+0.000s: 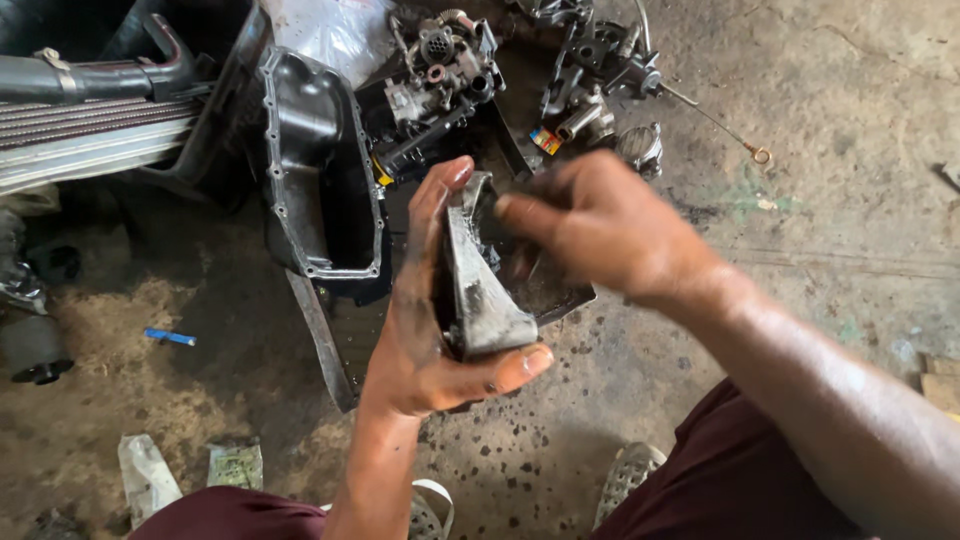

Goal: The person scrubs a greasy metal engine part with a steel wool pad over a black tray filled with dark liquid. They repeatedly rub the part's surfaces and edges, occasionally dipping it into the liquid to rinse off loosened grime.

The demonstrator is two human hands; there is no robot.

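A: Past the oil pan (318, 170) on the floor (850, 200), how does that casting (480, 285) handle?
B: Stiff, probably heavy, oily. Left hand (420, 320) fingers clamp its edges; right hand (600, 225) fingers curl onto its top.

A grey, grease-darkened metal part (478, 280) sits mid-frame. A black oil pan (315, 165) lies at upper left. A small blue stick (168, 337) lies on brown, oil-speckled ground (820, 150) at left.

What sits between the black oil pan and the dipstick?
Head view: greasy engine parts, a pump-like assembly and metal fittings, lie between oil pan and dipstick.
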